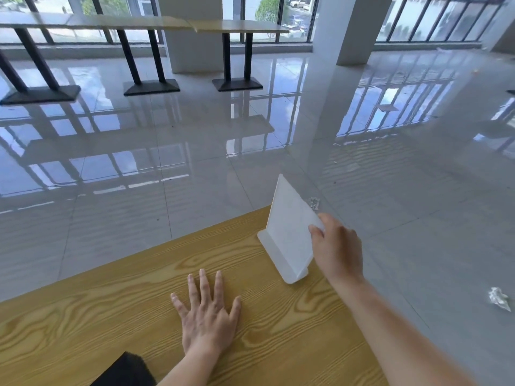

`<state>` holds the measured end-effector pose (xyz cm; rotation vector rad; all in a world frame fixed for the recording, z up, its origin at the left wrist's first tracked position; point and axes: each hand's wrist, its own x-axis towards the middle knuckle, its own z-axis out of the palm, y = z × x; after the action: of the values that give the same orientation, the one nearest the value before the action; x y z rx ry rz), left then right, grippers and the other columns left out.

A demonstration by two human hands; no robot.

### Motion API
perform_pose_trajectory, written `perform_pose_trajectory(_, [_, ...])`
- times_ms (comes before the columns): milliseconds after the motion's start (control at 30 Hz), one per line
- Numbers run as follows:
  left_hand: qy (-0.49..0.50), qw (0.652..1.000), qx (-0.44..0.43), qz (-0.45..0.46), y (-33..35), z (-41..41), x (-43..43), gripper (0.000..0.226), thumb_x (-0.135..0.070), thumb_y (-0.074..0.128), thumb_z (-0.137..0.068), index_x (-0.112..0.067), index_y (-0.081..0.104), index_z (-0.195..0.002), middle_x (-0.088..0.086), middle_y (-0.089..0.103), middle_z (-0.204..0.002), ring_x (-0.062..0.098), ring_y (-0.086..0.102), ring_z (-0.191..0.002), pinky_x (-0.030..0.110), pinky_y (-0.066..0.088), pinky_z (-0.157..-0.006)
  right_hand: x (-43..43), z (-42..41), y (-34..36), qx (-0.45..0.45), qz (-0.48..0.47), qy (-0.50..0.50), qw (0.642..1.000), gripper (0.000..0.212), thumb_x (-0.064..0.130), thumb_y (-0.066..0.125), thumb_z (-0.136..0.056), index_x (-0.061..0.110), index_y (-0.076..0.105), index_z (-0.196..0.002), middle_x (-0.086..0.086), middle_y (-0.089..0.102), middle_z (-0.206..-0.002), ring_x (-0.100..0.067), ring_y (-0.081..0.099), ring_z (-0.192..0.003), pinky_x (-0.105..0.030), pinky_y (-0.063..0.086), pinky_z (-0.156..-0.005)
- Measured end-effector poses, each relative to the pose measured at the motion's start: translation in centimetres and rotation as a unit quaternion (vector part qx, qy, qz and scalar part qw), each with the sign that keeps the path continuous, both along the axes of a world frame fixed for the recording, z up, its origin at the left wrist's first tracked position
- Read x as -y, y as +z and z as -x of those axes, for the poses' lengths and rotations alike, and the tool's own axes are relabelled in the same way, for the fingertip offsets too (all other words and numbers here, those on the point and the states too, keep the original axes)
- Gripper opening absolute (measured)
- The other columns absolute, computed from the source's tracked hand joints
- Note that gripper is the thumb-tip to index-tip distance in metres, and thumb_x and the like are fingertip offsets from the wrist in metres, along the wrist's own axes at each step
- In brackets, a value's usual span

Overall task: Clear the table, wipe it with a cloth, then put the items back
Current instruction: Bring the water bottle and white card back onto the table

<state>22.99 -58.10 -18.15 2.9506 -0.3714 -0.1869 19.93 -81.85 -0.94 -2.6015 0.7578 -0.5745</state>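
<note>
Head view: the wood-grain surface (117,316) fills the lower part of the frame from 6 to 9 o'clock, its far edge running diagonally up toward 3 o'clock. The white sign holder (288,232) stands on this surface near the far right corner, at about 4 o'clock from frame centre; its base rests on the wood and its upright panel leans away from the camera. The right hand (335,246) grasps the panel's right edge, thumb on the near face and fingers wrapped behind it. The left hand (207,313) lies flat and released on the surface at 6 o'clock, palm down, fingers spread, holding nothing, well apart from the sign holder. A dark cloth (126,370) shows at the lower edge at 7 o'clock, partly cut off by the frame, just beside the left forearm; whether it touches the arm cannot be told. Beyond the surface, the glossy tiled floor (195,162) carries two crumpled scraps (498,298), one at 4 o'clock and a smaller one just past the sign holder. A row of pedestal tables (239,26) stands at 12 o'clock before the windows.
</note>
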Motion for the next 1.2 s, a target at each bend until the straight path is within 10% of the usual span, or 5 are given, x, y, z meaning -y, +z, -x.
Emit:
perform_pose_trajectory(400, [0.003,1.000,-0.005,-0.010,-0.6,-0.5,0.4,0.080,-0.076,0.024,-0.089,-0.030,0.032,-0.154,0.007,0.023,-0.165,0.032,0.013,-0.153,0.068,0.006,-0.117,2.0,-2.8,-0.5,0.006,0.013,-0.003,1.000,0.013,0.020,0.059,-0.095,0.009,0.062,-0.098,-0.016,0.069,-0.078,-0.042,0.063,-0.077,-0.039,0.044,-0.064])
perform_pose_trajectory(600, [-0.003,1.000,-0.009,-0.022,0.2,-0.4,0.2,0.084,-0.077,0.008,-0.086,-0.034,0.003,-0.158,0.005,-0.005,-0.168,0.030,-0.010,-0.154,0.065,-0.011,-0.116,1.9,-3.2,-0.1,0.005,0.015,0.000,1.000,0.014,0.020,0.058,-0.094,0.007,0.063,-0.097,-0.016,0.070,-0.081,-0.042,0.062,-0.080,-0.038,0.041,-0.066])
perform_pose_trajectory(1200, [0.002,1.000,-0.018,-0.016,0.6,-0.2,0.2,0.084,-0.077,0.005,-0.086,-0.034,-0.003,-0.158,0.004,-0.011,-0.168,0.029,-0.016,-0.153,0.065,-0.011,-0.116,2.5,-3.9,0.2,-0.011,0.010,0.007,1.000,0.018,0.019,0.059,-0.096,0.007,0.064,-0.108,-0.020,0.072,-0.094,-0.043,0.064,-0.091,-0.039,0.042,-0.070])
